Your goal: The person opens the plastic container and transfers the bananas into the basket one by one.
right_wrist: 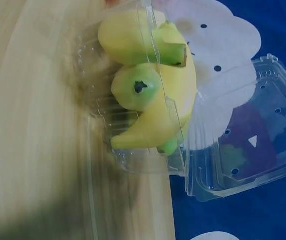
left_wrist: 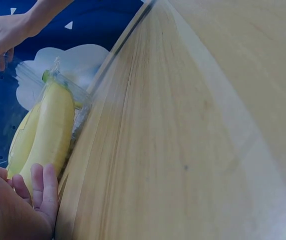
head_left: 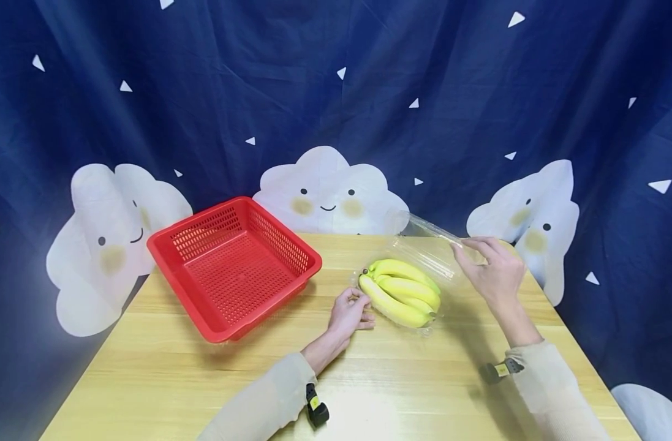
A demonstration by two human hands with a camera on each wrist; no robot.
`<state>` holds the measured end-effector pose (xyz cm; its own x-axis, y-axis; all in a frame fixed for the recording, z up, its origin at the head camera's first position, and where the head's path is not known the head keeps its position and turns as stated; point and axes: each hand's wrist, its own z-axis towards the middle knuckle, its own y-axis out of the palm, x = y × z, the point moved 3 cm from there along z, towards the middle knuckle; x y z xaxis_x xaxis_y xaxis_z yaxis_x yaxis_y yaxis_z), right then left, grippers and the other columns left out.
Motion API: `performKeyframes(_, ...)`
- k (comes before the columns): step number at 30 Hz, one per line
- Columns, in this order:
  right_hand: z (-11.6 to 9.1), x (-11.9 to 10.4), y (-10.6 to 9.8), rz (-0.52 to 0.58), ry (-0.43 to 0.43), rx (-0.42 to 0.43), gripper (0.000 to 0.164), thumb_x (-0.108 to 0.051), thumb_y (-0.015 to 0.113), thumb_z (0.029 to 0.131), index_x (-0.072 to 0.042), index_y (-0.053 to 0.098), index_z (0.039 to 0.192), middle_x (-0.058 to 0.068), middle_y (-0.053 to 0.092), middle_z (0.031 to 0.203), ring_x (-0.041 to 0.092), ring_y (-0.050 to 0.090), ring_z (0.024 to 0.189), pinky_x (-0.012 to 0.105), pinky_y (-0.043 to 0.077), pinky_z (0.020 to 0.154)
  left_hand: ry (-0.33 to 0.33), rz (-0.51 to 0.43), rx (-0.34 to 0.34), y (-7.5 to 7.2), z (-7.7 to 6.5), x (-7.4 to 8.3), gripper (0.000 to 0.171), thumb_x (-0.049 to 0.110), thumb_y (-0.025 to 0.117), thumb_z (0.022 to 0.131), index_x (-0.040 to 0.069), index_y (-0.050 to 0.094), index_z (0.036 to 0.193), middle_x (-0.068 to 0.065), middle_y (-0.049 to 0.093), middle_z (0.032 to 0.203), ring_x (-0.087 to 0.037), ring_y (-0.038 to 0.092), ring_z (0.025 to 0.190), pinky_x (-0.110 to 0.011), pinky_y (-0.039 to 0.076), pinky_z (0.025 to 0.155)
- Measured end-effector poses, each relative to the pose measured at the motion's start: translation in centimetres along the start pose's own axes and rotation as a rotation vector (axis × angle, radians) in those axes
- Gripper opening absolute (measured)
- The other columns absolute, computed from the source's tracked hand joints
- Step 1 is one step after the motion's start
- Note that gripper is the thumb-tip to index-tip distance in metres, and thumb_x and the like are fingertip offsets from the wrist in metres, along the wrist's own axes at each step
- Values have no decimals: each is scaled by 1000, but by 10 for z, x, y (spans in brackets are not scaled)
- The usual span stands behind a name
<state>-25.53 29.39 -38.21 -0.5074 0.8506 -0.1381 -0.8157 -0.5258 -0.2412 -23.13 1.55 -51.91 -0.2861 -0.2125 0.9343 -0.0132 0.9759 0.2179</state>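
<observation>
Several yellow bananas [head_left: 392,301] with greenish ends lie in a clear plastic clamshell container [right_wrist: 143,162] on the table. Its hinged lid [head_left: 424,229] stands raised on the far side. My right hand [head_left: 492,269] pinches the lid's edge between thumb and fingers, above and right of the fruit. At the near left rim, my left hand [head_left: 349,315] pinches the container's edge, with its other fingers [left_wrist: 48,192] extended loosely beside it. In the right wrist view, the lid [right_wrist: 250,135] shows small round holes; the right hand is outside that view.
A red perforated plastic basket [head_left: 233,334] stands at the left of the wooden table [head_left: 418,380]. Behind the table hangs a dark blue curtain [head_left: 291,104] printed with clouds and white triangles.
</observation>
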Motion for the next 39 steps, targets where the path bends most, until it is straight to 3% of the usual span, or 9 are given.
performKeyframes(5, 2, 3, 0, -45, -31, -15, 21, -29, 83, 82, -8, 84, 86, 11, 79, 82, 37, 70, 63, 41, 39, 51, 1, -2, 1, 0, 0, 0, 6, 9, 65, 93, 9, 61, 98, -6, 69, 91, -12, 69, 61, -33, 65, 63)
performKeyframes(13, 8, 6, -1, -78, -65, -73, 19, -27, 84, 83, -9, 84, 89, 10, 79, 83, 33, 70, 62, 40, 36, 46, 0, 5, -8, 0, -1, 1, 6, 9, 63, 94, 8, 61, 99, -6, 69, 92, -13, 69, 62, -33, 65, 65)
performKeyframes(27, 15, 21, 5, -175, -184, -144, 17, -22, 81, 88, -8, 83, 97, 13, 79, 85, 37, 72, 65, 47, 44, 46, 8, 19, -8, 0, -2, 1, 6, 9, 63, 95, 8, 60, 100, -6, 68, 92, -13, 69, 62, -34, 65, 64)
performKeyframes(34, 14, 28, 6, -232, -122, -223, 17, -18, 79, 88, -11, 80, 104, 14, 77, 92, 39, 70, 77, 50, 42, 44, 3, 27, -11, 1, -1, 1, 5, 10, 62, 96, 8, 60, 100, -8, 69, 94, -14, 70, 62, -33, 65, 64)
performKeyframes(39, 12, 33, 8, -261, -66, -297, 25, -17, 79, 86, -9, 78, 110, 17, 75, 99, 43, 68, 88, 55, 48, 53, 7, 26, -10, 1, -2, 1, 5, 10, 62, 97, 8, 60, 100, -8, 69, 93, -13, 69, 62, -33, 65, 63)
